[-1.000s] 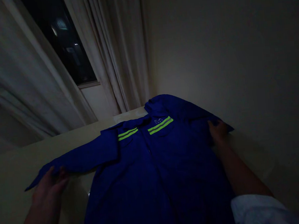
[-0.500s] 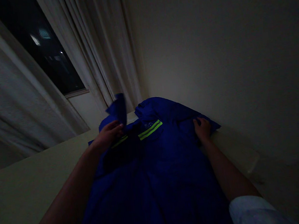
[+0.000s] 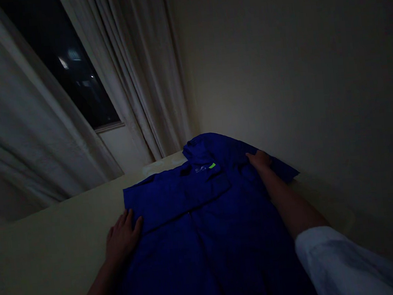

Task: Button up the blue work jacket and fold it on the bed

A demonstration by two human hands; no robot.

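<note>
A dark blue work jacket (image 3: 197, 239) lies spread on a pale surface. One sleeve (image 3: 173, 191) is folded across its chest, covering most of a yellow-green reflective strip, of which a short end (image 3: 212, 166) shows. My left hand (image 3: 121, 236) rests with fingers spread at the jacket's left edge, touching the folded side. At the other shoulder, my right hand (image 3: 260, 160) has its fingers closed on the cloth of the right sleeve (image 3: 282, 167), which sticks out to the right. The dim light hides the exact grip. The jacket's lower end runs out of view.
The pale surface (image 3: 53, 242) extends to the left of the jacket. Behind it hang light curtains (image 3: 142, 78) beside a dark window (image 3: 68, 62). A plain wall (image 3: 279, 76) rises close behind the right sleeve.
My left hand has let go of the left sleeve, now laid flat across the chest, and moved down and left to the jacket's edge. My right hand has shifted slightly on the right sleeve.
</note>
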